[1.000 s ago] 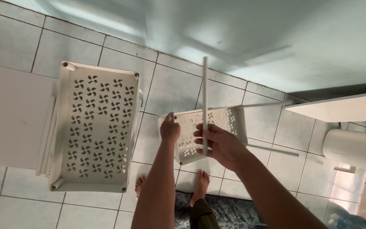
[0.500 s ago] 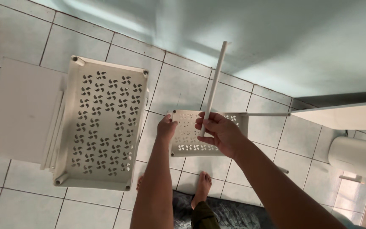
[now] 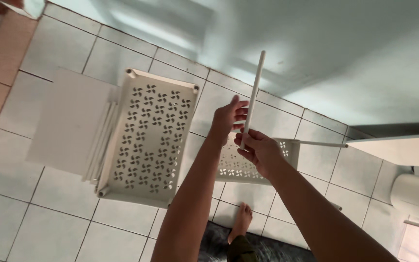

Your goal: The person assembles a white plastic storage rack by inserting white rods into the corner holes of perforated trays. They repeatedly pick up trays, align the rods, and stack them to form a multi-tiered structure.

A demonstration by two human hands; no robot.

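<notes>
2 hands [image 3: 229, 119] [image 3: 260, 150], 1 rod [image 3: 252, 99], 2 trays [image 3: 151, 131] [image 3: 241, 165]

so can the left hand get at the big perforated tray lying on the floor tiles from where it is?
Probably yes. The left hand is up at the white rod, and the big tray lies just beside and below that arm with nothing between; it would have to reach down.

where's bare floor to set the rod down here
Bare tile lies in the bottom left corner, below the big tray and flat panel, and along the wall above the tray. It is crowded around the small tray, where both hands hold the rod, and by the foot.
</notes>
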